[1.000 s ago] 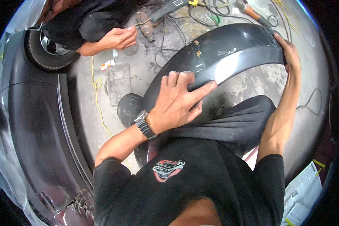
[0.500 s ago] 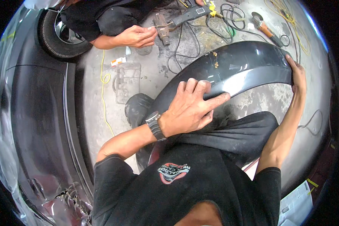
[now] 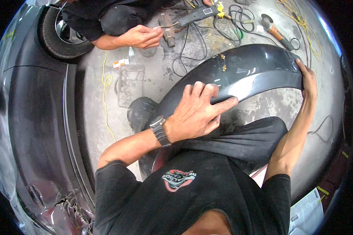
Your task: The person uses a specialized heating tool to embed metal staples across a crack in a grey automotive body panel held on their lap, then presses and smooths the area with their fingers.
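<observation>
Panel [image 3: 251, 64], black and arched, lies above the floor [image 3: 94, 102], its long axis curving rightward from the left hand [image 3: 190, 113]; that grip hangs loosely open by the inner edge; right hand [image 3: 310, 80] clasps the right end.

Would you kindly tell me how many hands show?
3 clearly: left hand at the curved panel, right hand gripping its end, co-worker's hand upper left; another may be partly hidden.

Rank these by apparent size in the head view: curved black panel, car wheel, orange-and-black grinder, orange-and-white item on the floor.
1. Curved black panel
2. Car wheel, partly hidden
3. Orange-and-black grinder
4. Orange-and-white item
</observation>
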The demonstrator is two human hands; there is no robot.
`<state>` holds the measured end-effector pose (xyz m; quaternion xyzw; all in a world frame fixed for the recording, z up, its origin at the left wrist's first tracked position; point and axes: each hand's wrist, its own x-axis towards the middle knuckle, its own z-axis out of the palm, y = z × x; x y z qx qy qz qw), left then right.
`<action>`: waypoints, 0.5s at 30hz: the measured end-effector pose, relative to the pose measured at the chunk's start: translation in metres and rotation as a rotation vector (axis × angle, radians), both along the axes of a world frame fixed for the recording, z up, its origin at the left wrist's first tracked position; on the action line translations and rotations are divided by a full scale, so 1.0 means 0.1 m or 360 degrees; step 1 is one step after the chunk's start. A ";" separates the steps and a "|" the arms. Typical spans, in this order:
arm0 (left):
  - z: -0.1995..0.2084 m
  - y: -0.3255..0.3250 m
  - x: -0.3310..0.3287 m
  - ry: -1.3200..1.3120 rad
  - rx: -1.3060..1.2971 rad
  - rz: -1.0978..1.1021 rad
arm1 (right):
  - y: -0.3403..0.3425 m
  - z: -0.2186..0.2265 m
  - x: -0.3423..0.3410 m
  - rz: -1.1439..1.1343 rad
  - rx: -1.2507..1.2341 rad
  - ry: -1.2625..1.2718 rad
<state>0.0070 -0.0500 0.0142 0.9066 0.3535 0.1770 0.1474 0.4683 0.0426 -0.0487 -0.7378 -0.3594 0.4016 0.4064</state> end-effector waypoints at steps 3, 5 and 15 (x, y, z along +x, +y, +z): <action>0.00 0.01 0.01 0.0008 0.0002 -0.0016 | -0.03 0.05 -0.02 -0.0010 -0.0033 -0.0081; 0.03 0.03 0.01 0.0000 0.0039 -0.0017 | -0.04 0.11 -0.07 -0.0029 0.0011 -0.0088; 0.07 0.03 0.02 0.0103 0.0035 -0.0015 | -0.01 0.11 -0.14 -0.0057 0.0094 -0.0164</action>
